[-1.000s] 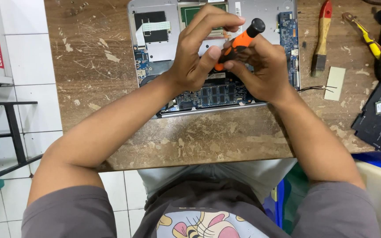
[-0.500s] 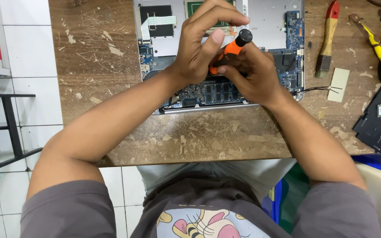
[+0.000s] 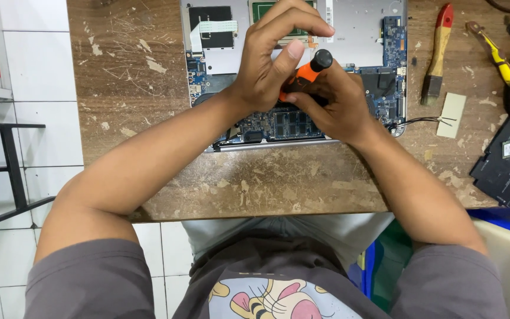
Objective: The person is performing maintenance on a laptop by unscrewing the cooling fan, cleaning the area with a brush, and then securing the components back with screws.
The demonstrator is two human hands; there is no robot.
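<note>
An opened silver laptop lies bottom-up on the worn wooden table, its blue circuit board exposed. Over the board, both hands meet around an orange screwdriver with a black cap. My right hand wraps the handle from below. My left hand arches over it, thumb and fingers pinching the upper part near the cap. The tip of the tool is hidden under my hands.
A brush with a wooden handle and red end lies right of the laptop. A yellow-handled tool, a small pale card and a flat black battery pack sit farther right. White tiled floor and a black rack are at left.
Both hands and the screwdriver have kept to the same spot on the board; the grip shifted slightly, with the cap tilting a little. The view has drifted a little over the table.
</note>
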